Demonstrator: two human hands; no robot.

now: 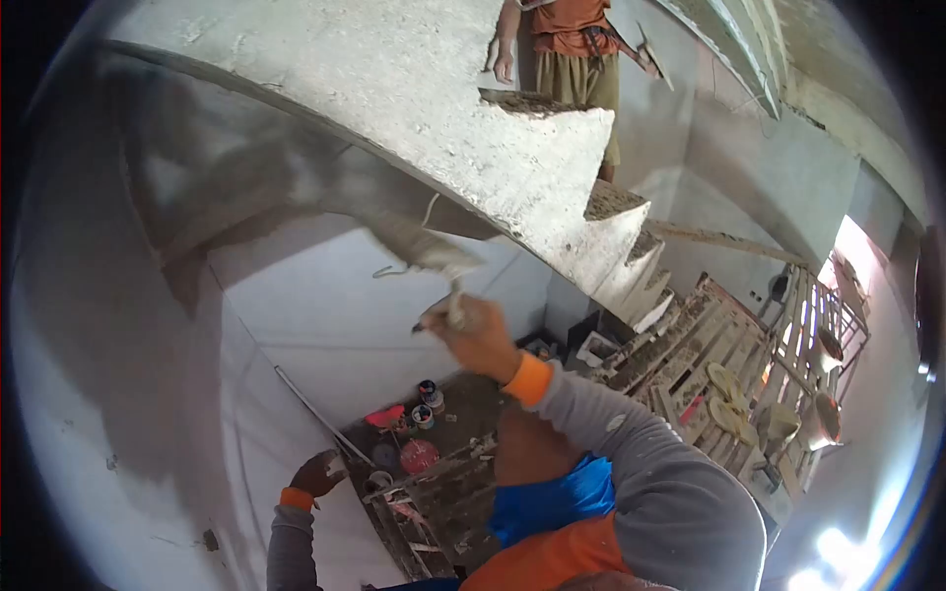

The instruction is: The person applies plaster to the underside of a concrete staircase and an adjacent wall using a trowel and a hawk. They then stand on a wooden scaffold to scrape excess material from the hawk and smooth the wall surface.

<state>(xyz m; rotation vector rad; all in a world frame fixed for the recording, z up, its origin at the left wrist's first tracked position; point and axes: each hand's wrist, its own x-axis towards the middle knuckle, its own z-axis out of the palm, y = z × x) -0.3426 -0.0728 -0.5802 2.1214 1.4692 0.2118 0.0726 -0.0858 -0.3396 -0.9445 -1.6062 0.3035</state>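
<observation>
My right hand (468,335) is raised, its fingers wrapped round the handle of a plastering trowel (424,246). The trowel's mud-coloured blade is blurred and overlaps the grey plastered underside (365,182) of the staircase. Lower left, my left hand (317,474) hangs in shadow beside the pale wall, with a whitish patch at its fingertips. How its fingers are set is too dark to make out. Both my sleeves are grey with orange cuffs.
Above, a person (576,49) stands on the rough concrete staircase (434,98). A slatted wooden platform (680,345) is at right, with buckets (823,419) near it. Paint cans (423,417) and a red round object (419,456) lie far below. A long pale strip (320,414) leans there.
</observation>
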